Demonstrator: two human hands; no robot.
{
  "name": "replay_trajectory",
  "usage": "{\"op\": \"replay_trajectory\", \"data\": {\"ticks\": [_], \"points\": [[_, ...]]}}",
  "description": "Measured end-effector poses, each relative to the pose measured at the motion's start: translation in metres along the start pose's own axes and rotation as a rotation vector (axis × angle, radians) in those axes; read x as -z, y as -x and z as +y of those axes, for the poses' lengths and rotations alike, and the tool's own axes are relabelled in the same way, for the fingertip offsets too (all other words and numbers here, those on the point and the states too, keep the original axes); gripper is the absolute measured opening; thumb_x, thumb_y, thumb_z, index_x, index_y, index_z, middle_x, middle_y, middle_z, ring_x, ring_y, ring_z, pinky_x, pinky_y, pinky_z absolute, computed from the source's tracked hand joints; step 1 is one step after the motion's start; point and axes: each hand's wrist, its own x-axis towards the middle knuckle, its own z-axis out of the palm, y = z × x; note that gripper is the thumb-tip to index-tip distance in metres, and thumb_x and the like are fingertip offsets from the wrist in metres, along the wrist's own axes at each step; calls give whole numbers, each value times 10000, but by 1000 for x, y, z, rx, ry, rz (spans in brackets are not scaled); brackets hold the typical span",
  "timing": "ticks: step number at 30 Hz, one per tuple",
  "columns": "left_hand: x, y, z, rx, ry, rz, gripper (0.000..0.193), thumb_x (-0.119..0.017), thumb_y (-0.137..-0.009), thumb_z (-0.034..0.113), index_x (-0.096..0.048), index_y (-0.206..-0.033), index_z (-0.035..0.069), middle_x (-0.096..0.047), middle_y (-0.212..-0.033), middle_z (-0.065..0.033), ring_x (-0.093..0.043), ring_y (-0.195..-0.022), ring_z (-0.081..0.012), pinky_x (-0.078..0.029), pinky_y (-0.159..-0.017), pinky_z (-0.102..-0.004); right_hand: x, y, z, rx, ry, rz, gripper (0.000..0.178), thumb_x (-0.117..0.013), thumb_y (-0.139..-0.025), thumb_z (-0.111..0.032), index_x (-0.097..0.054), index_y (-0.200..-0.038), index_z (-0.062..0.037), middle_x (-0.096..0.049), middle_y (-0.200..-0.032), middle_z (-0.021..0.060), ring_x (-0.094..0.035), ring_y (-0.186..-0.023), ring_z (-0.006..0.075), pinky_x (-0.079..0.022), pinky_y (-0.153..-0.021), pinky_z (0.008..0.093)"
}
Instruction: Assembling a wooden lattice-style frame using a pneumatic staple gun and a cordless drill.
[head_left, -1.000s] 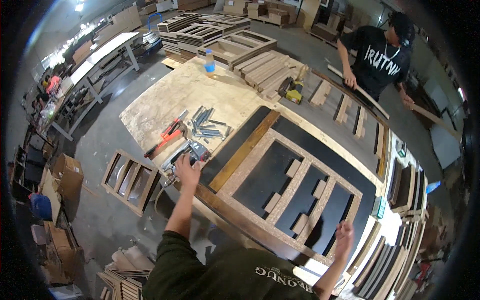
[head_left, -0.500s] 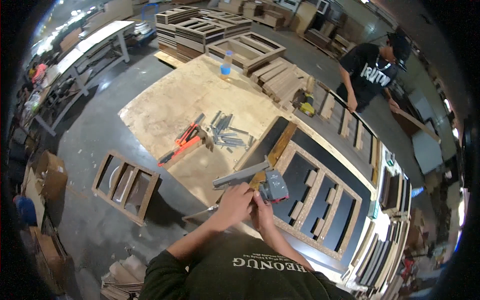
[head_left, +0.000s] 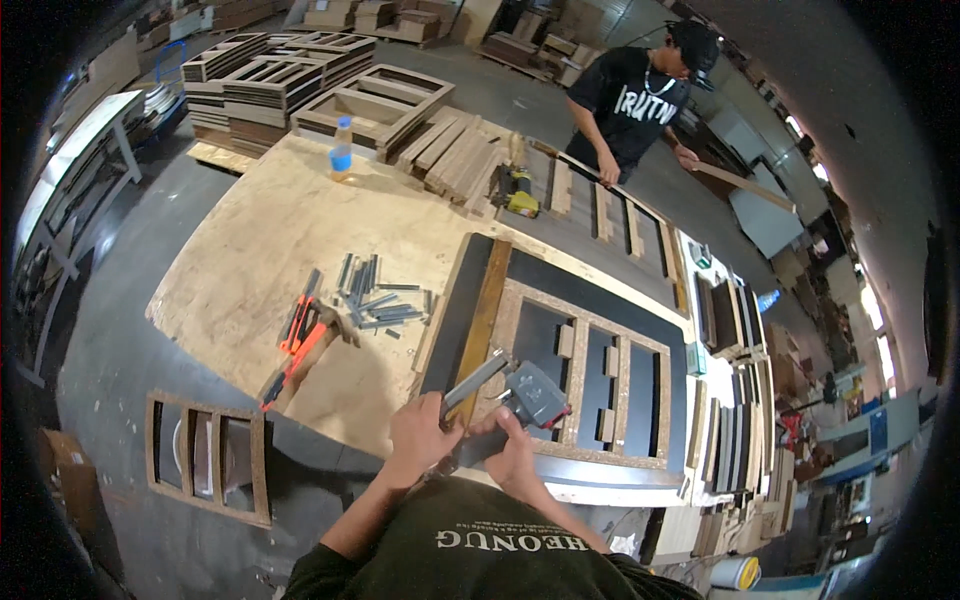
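Close in front of me I hold a grey staple gun (head_left: 538, 392) above the near edge of a wooden frame (head_left: 592, 455). My right hand (head_left: 512, 455) is closed round its handle, the thumb on top. My left hand (head_left: 422, 440) is closed round the lower end of its long metal magazine (head_left: 474, 386); what else may be in those fingers is hidden. The frame lies on a black panel (head_left: 555, 280). To the left on the worktable lie loose staple strips (head_left: 378, 300) and orange-and-black hand tools (head_left: 297, 345).
A bottle with a blue cap (head_left: 341, 150) stands on the plywood worktable (head_left: 235, 235). Wood strips (head_left: 450, 155) and a yellow-green drill (head_left: 520, 192) lie at the back. Across the table, a person (head_left: 630, 110) handles wood pieces. A small frame (head_left: 208, 455) stands on the floor at left.
The view has swung right, so the table sits further left. The staple gun has turned, its magazine now slanting down toward my left hand, and my hands have moved further apart.
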Motion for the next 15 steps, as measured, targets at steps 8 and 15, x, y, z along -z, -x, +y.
{"op": "replay_trajectory", "data": {"ticks": [8, 15], "points": [[1, -1, 11, 19, 108, 33, 264, -651, -738, 229, -476, -822, 50, -572, -687, -149, -593, -626, -360, -454, -547, -452, 5, 6, 11, 117, -55, 34, 199, -655, -849, -186, -561, -854, -11, -513, -713, 60, -510, -686, 192, -438, -680, 342], [5, 5, 13, 69, -8, -118, 275, -628, -767, 247, -465, -842, 38, -589, -699, -169, -599, -651, -376, -456, -562, -467, 14, 3, 18, 105, -108, 28, 213, -653, -838, -205, -570, -833, -8, -510, -685, 63, -525, -676, 194, -448, -674, 342]]}}
